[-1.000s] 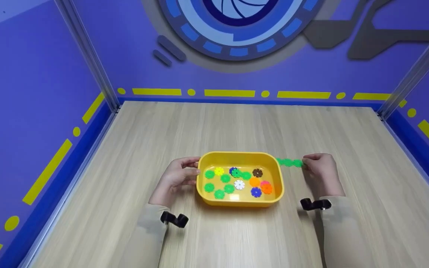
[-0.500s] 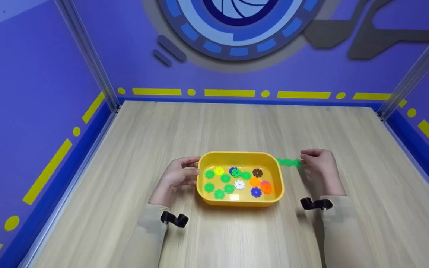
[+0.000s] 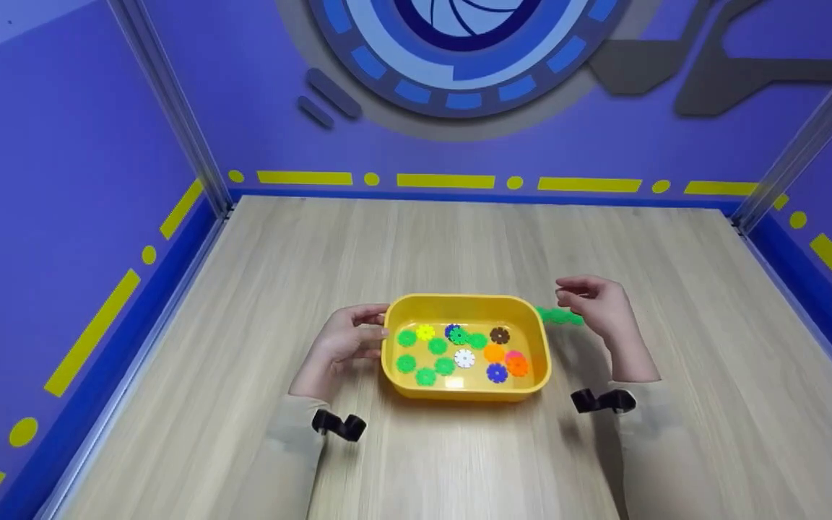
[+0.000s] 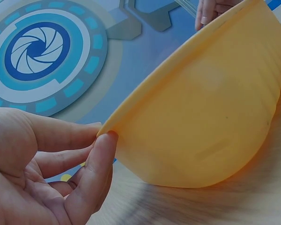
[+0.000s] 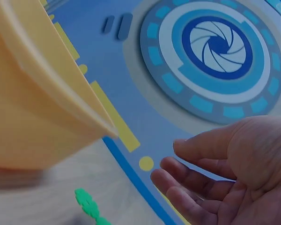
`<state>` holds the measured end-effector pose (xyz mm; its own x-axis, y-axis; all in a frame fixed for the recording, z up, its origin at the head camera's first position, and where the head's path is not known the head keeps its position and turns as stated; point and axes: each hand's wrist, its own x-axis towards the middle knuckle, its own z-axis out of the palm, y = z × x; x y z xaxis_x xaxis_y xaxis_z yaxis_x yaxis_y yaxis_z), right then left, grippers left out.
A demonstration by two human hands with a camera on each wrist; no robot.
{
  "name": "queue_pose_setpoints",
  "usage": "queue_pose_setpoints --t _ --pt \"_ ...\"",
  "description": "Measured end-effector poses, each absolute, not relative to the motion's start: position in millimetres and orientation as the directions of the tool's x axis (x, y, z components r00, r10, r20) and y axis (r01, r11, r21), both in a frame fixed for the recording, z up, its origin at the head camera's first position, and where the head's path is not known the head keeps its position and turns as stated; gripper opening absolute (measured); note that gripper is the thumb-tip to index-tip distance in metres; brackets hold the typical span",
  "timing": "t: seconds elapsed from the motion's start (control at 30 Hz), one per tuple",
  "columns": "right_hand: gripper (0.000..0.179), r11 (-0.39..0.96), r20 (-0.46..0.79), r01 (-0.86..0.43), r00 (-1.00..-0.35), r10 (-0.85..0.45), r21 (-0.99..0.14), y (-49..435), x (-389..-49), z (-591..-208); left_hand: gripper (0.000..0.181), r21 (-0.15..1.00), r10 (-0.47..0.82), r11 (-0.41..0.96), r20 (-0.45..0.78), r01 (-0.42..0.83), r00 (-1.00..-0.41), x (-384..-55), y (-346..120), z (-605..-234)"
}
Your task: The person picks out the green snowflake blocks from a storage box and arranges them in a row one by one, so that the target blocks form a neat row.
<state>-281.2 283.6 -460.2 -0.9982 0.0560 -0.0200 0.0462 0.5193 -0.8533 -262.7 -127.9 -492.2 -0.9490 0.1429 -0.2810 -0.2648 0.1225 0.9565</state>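
A yellow plastic bin stands on the table with several small notched flower-shaped discs in it, among them a white disc and a brown disc. My left hand pinches the bin's left rim between thumb and fingers, as the left wrist view shows. Just right of the bin, a chain of linked green discs lies on the tabletop, its left end hidden by the bin. Above and beside that chain hovers my right hand, fingers loosely bent and holding nothing; the right wrist view shows a gap between thumb and fingers.
The wood-grain table reaches back to a purple patterned wall. More purple panels close off the left and right sides, with metal posts at the corners. A black band sits on each wrist.
My right hand has let go of the green disc chain, then risen and moved left toward the bin. The chain stays on the table. My left hand and the bin have not moved.
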Motion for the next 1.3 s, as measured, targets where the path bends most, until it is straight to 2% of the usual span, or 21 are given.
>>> queue_pose_setpoints --t 0.33,0.6,0.93,1.3 --pt "0.032 0.533 0.011 -0.032 -0.999 -0.042 -0.846 247.9 -275.7 -460.9 0.051 0.956 0.128 0.112 -0.283 -0.270 -0.950 -261.0 -127.3 -491.1" --pt "0.027 0.538 0.045 -0.134 -0.983 -0.176 -0.832 221.0 -271.9 -469.3 0.052 0.958 0.123 0.104 -0.281 -0.269 -0.952 -260.8 -127.7 -491.1" --pt "0.028 0.584 -0.048 -0.152 -0.949 -0.312 -0.798 195.6 -271.5 -475.9 0.053 0.954 0.131 0.090 -0.296 -0.286 -0.946 -261.1 -126.9 -489.7" --pt "0.026 0.716 -0.069 -0.245 -0.923 -0.378 -0.653 178.6 -279.9 -482.5 0.054 0.953 0.134 0.086 -0.301 -0.292 -0.944 -260.3 -126.4 -490.4"
